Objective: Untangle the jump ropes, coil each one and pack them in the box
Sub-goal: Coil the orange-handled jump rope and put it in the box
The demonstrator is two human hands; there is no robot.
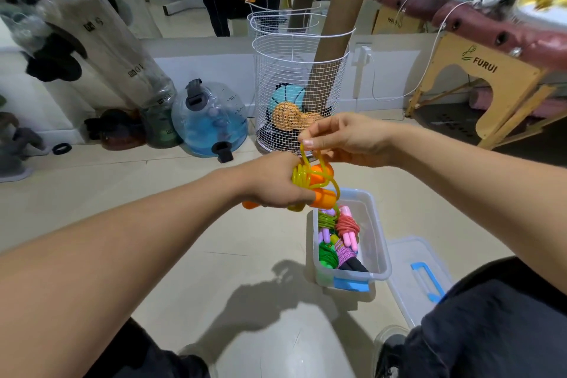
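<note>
My left hand (273, 182) grips the two orange handles (325, 198) of a jump rope, with its yellow cord (299, 175) wound around them in a coil. My right hand (343, 139) pinches a loop of that yellow cord just above the handles. Below them on the floor stands a clear plastic box (376, 242) with blue latches. Inside it lie several coiled ropes: a green one (326, 255), a red one with pink handles (348, 228) and a pink-striped one with black handles (346, 255).
The box's clear lid (411, 258) with a blue handle lies to the right by my knee. Behind the hands stands a white wire basket (300, 77) holding balls and cardboard tubes. A blue water bag (210, 120) and a wooden massage table (478, 77) flank it. A mirror lines the wall.
</note>
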